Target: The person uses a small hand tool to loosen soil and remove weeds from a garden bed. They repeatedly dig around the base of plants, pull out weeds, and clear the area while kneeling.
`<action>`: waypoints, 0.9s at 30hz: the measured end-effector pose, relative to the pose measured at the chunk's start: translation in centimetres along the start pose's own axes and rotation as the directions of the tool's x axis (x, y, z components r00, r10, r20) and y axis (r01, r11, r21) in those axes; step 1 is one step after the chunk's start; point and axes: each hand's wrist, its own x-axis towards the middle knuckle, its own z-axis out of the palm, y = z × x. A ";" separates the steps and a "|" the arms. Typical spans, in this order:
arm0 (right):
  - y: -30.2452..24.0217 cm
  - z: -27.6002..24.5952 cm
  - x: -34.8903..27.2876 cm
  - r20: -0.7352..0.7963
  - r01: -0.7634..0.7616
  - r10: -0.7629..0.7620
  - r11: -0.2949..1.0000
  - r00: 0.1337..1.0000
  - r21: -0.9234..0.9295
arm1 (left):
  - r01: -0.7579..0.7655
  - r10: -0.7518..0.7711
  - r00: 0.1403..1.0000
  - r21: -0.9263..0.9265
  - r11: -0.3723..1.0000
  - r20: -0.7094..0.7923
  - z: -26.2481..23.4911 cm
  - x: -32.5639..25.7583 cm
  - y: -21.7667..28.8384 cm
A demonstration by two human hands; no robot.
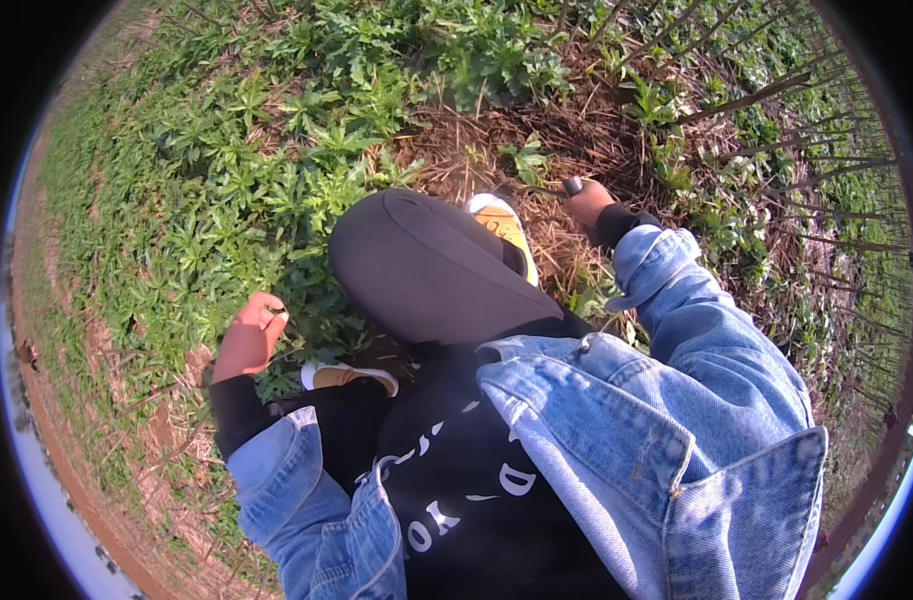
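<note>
My left hand (250,337) is down at the edge of a patch of low green weeds (227,200), its fingers curled around a leafy weed (295,322). My right hand (589,203) reaches forward over dry straw (557,130) and is closed on a dark, round-ended tool handle (574,185); the rest of the tool is hidden. My bent knee in dark trousers (417,265) fills the space between the hands. One yellow-and-white shoe (502,220) shows beyond the knee, the other (349,377) beside my left wrist.
Bare thin stalks (777,95) stand in rows along the right side. Reddish bare soil (97,440) runs along the left edge. More leafy weeds (477,50) grow ahead, past the straw.
</note>
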 end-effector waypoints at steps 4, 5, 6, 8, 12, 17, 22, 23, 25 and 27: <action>1.3 0.7 -0.3 -0.004 0.079 -0.079 0.996 0.997 0.045 | 0.011 -0.010 1.000 -0.048 0.999 0.021 -0.1 0.6 1.2; 1.6 1.4 -0.2 0.014 0.104 -0.105 0.992 0.994 0.065 | -0.040 0.041 0.999 -0.014 0.999 0.010 0.0 0.6 1.4; 2.1 2.3 -0.2 -0.018 0.124 -0.124 0.992 0.992 0.039 | -0.074 0.074 0.997 -0.005 0.997 -0.001 0.1 0.7 1.5; 3.0 4.2 0.6 -0.041 0.170 -0.168 0.984 0.985 0.060 | -0.100 0.100 0.995 0.006 0.995 -0.001 0.3 0.8 1.6; 4.4 6.8 3.1 -0.064 0.191 -0.183 0.970 0.981 0.149 | -0.026 0.026 0.998 0.011 1.000 0.052 0.6 1.4 1.4; 5.8 7.7 4.7 -0.055 0.157 -0.149 0.965 0.987 0.208 | 0.033 -0.034 0.995 0.017 0.999 0.091 0.9 1.7 1.6; 3.7 7.6 4.9 -0.081 0.091 -0.061 0.884 0.995 0.459 | 0.091 -0.085 0.988 -0.038 0.995 0.127 1.0 3.4 2.2; 2.9 7.3 4.8 -0.112 0.101 -0.053 0.868 0.992 0.486 | 0.087 -0.078 0.988 -0.065 0.994 0.131 1.0 3.7 2.3; 1.6 5.8 4.4 -0.087 0.084 -0.032 0.720 0.996 0.689 | 0.101 -0.093 0.985 -0.050 0.994 0.146 0.9 4.3 2.4; 0.1 3.9 4.6 -0.144 0.153 -0.071 0.681 0.987 0.716 | 0.109 -0.107 0.981 -0.003 0.994 0.164 0.9 4.6 2.4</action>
